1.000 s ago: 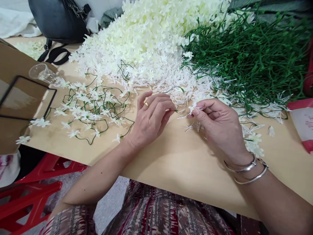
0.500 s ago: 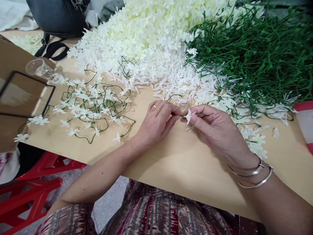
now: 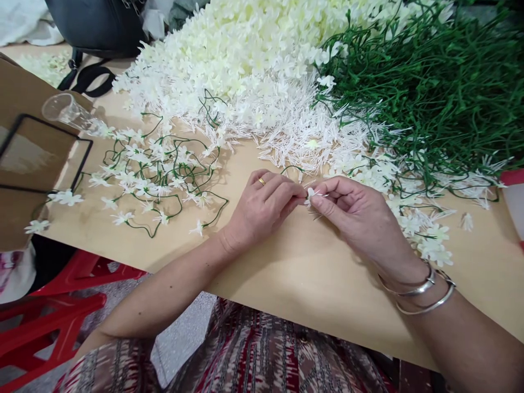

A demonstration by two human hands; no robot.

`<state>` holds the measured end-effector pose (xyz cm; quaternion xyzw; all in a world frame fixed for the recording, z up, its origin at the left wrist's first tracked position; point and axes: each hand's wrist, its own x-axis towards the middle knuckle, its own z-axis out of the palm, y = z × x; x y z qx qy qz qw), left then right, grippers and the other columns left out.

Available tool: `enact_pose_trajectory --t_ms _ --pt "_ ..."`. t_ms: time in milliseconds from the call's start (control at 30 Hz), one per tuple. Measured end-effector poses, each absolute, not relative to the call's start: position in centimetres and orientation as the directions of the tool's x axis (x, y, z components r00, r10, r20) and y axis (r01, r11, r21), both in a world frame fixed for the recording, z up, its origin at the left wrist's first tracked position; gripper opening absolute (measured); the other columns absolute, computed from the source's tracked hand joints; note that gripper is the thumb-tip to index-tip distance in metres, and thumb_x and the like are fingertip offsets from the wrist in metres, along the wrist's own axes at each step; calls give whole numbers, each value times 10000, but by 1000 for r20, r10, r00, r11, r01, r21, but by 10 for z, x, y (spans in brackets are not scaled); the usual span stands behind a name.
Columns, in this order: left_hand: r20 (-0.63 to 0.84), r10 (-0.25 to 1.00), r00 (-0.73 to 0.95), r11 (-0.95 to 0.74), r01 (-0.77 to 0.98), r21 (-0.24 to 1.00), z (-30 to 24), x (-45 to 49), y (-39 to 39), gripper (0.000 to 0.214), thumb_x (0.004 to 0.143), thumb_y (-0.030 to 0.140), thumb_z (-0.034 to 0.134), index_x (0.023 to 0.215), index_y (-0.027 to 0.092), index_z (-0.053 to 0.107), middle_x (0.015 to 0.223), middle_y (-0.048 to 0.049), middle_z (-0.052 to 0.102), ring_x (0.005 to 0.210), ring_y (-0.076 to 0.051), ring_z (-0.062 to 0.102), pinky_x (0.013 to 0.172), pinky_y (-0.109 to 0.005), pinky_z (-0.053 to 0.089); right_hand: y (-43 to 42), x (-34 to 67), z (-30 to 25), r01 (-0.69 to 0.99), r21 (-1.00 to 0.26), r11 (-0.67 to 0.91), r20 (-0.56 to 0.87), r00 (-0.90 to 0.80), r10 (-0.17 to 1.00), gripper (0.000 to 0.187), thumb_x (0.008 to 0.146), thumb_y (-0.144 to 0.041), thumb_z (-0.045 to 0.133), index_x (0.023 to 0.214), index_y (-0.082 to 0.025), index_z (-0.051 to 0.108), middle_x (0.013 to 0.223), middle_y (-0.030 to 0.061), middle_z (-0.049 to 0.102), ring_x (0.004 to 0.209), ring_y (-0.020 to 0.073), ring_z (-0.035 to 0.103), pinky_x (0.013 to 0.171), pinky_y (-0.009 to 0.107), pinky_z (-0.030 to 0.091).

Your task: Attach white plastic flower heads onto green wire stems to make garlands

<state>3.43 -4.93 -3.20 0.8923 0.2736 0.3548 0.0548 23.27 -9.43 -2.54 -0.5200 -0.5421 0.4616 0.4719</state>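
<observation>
Between my hands sits a small white artificial flower (image 3: 311, 195), its thin white stamens pointing right. My right hand (image 3: 356, 213) pinches the petals between thumb and index finger. My left hand (image 3: 266, 204), with a ring on one finger, is closed at the flower's base; the green stem it grips is mostly hidden by the fingers. Just beyond the hands lies a heap of white stamens (image 3: 295, 136), with a loose green stem (image 3: 292, 167) at its near edge. To the left, finished-looking white flowers on green stems (image 3: 159, 169) lie in a loose tangle.
A large pile of cream petals (image 3: 245, 49) fills the back, and green plastic stems (image 3: 434, 93) are heaped at right. On the left are a cardboard box (image 3: 36, 142), a black metal frame (image 3: 84, 164), a tipped clear cup (image 3: 73, 114) and a black bag (image 3: 96, 27). Red stools (image 3: 61, 322) stand below.
My hands have drawn closer together around the flower, and the green at its base is now covered by my left fingers. The camera view has shifted slightly.
</observation>
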Motion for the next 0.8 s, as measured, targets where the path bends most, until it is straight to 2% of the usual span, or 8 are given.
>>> enact_pose_trajectory --t_ms 67,167,367,500,633,800 --pt "603 509 613 -855 440 275 -33 34 -50 107 1093 198 501 1061 197 602 948 -38 759 880 -167 687 906 -347 484 -95 232 -23 130 -991 35 31 -30 999 218 872 -467 810 835 -275 715 730 4 689 620 162 573 518 282 473" --pt "592 548 591 -835 435 338 -34 35 -51 112 1097 222 501 1051 201 602 955 -42 762 887 -163 694 903 -339 494 -97 231 -22 118 -993 9 8 -12 1000 180 883 -426 801 850 -269 721 705 -11 671 595 147 555 518 272 465" --pt "603 588 539 -807 441 392 -33 39 -52 123 1092 282 547 1018 210 613 929 -21 772 878 -153 713 897 -335 528 -95 233 -28 -47 -996 -73 -72 -7 997 132 870 -366 809 889 -264 727 730 -33 692 639 140 633 616 282 536" --pt "661 583 473 -807 434 401 -34 41 -52 110 1068 313 609 1007 222 617 876 18 774 797 -124 723 917 -316 556 -93 231 -25 -200 -972 -121 -126 11 992 216 792 -406 893 852 -272 735 732 -39 699 655 147 667 742 337 611" --pt "670 586 456 -806 412 425 -37 40 -51 84 1052 302 642 1031 221 656 858 48 785 746 -81 727 992 -288 565 -92 231 -21 -294 -933 -207 -207 -31 978 223 763 -409 930 836 -295 753 793 -31 732 758 156 708 866 350 620" --pt "669 592 448 -802 413 432 -38 38 -52 66 1032 266 671 1019 208 698 824 53 780 730 -72 729 1041 -285 567 -90 232 -26 -344 -900 -267 -261 -64 963 274 693 -452 972 805 -304 770 773 -26 720 757 153 695 811 331 620"
